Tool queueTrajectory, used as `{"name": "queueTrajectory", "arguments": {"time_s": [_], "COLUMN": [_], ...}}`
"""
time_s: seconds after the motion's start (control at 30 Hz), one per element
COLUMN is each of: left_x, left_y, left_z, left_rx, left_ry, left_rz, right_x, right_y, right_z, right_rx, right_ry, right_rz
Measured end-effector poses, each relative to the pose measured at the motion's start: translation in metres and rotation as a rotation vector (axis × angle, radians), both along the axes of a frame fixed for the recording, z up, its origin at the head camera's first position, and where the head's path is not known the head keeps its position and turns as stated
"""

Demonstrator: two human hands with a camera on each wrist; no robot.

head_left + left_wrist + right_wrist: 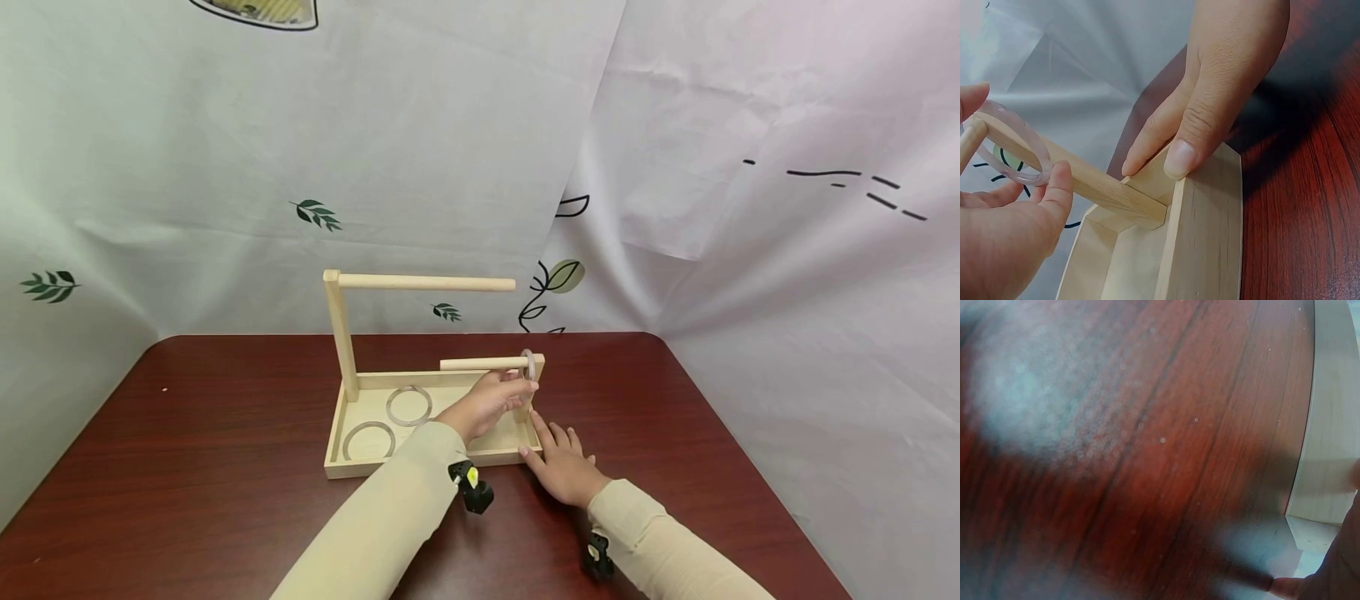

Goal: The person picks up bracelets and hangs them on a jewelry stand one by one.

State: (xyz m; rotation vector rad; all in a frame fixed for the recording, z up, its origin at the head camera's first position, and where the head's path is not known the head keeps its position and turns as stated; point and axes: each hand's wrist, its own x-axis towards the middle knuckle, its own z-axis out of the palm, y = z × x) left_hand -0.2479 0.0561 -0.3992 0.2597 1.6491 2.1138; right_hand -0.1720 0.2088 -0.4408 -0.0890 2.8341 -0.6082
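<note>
My left hand pinches a clear, pinkish bangle at the right end of a wooden stand. The bangle hangs around the short rod, close to its short post. Two more bangles lie flat in the stand's tray: one toward the back, the other near the front left. My right hand rests on the tray's right front corner, thumb on the front wall and fingers extended along the end wall. Only part of it shows in the right wrist view.
On the stand's left side a tall post carries a long bare rod reaching right, above the short one. The stand sits on a dark red wooden table. White printed cloth hangs behind and along the sides.
</note>
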Motion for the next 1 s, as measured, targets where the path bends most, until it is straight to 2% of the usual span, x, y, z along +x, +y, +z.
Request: {"name": "queueTrajectory", "arguments": {"time_s": [0.57, 0.7, 0.9, 1.0], "left_x": [-0.001, -0.001, 0.001, 0.000], "left_y": [-0.005, -0.011, -0.022, -0.027], "left_z": [-0.001, -0.001, 0.003, 0.004], "left_rx": [-0.027, -0.075, -0.184, -0.244], "left_ry": [0.011, 0.028, -0.008, 0.002], "left_rz": [0.001, -0.001, 0.043, 0.055], "right_x": [-0.001, -0.002, -0.001, 0.000], "right_y": [0.000, 0.000, 0.000, 0.000], "right_z": [-0.001, -0.001, 0.001, 0.002], "right_rx": [-0.003, 0.001, 0.003, 0.003], "right_ry": [-0.005, -0.007, 0.000, -0.002], "right_rz": [0.001, 0.003, 0.003, 0.002]}}
